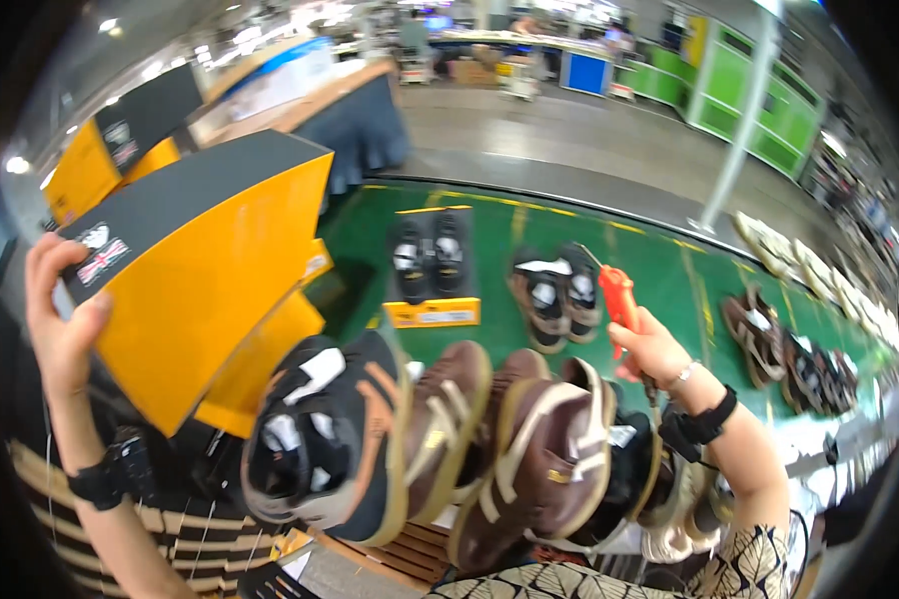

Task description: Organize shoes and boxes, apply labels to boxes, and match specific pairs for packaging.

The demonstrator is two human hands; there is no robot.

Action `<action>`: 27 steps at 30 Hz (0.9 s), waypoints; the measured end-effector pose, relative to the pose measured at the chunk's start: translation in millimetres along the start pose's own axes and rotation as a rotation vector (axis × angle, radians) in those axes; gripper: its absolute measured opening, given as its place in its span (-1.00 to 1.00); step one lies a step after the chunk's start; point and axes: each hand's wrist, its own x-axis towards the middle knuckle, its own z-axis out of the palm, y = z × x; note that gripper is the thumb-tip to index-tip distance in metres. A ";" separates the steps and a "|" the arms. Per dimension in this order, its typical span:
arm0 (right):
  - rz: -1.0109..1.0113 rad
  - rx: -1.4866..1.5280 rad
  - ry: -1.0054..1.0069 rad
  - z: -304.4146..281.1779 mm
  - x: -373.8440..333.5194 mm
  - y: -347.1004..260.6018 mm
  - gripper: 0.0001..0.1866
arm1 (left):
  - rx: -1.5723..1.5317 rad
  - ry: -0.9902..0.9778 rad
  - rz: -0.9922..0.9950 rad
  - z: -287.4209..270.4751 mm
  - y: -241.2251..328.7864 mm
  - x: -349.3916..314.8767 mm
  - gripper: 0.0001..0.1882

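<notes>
My left hand (pixel 65 319) grips the end of a large yellow and dark grey shoebox (pixel 205 290), its thumb and fingers closed on the edge. The box is tilted, and more yellow cardboard (pixel 260 369) shows below it. Closed around an orange handheld tool (pixel 619 299) with a thin tip is my right hand (pixel 654 347), raised over the green surface. The tool's exact kind is unclear. Just beyond it stands a pair of dark shoes (pixel 549 299). Nearest me is a row of shoes, among them a navy one (pixel 355 439) and a brown one (pixel 539 459).
Black shoes (pixel 430 262) lie in an open box (pixel 432 314) on the green conveyor-like surface (pixel 619 245). More brown shoes (pixel 756 334) and whitish pieces (pixel 814 265) sit to the right. A pale post (pixel 744 120) rises beyond the far edge. Another yellow-black box (pixel 85 175) is at left.
</notes>
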 end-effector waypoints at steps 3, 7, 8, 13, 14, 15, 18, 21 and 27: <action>0.082 0.139 0.185 -20.2 -6.5 56.1 -0.62 | -0.091 -0.092 0.117 36.5 54.5 31.1 -0.52; 0.269 0.166 0.317 -31.6 -17.3 113.8 -0.58 | -0.288 -0.228 0.189 75.4 141.5 68.8 -0.53; 0.318 0.144 0.322 -32.7 -19.2 122.1 -0.58 | -0.323 -0.225 0.208 81.9 157.4 74.6 -0.52; 0.227 -0.406 0.371 -59.8 -4.5 170.6 -0.54 | -0.491 -0.314 0.252 122.5 213.4 101.5 -0.47; 0.263 -0.469 0.337 -61.2 -2.3 162.7 -0.49 | -0.474 -0.309 0.258 124.1 219.9 104.0 -0.47; 0.296 -0.532 0.301 -63.7 0.4 156.2 -0.45 | -0.473 -0.321 0.258 125.6 226.7 106.7 -0.47; 0.424 -0.510 0.120 -74.9 8.5 155.6 -0.40 | -0.443 -0.347 0.312 145.1 248.6 113.3 -0.48; 0.349 -0.944 -0.098 -80.5 23.8 159.8 -0.36 | -0.500 -0.411 0.304 153.9 257.8 120.3 -0.49; 0.006 -0.922 -0.053 -77.2 79.4 84.8 -0.60 | -0.408 -0.436 0.297 168.0 261.5 128.2 -0.49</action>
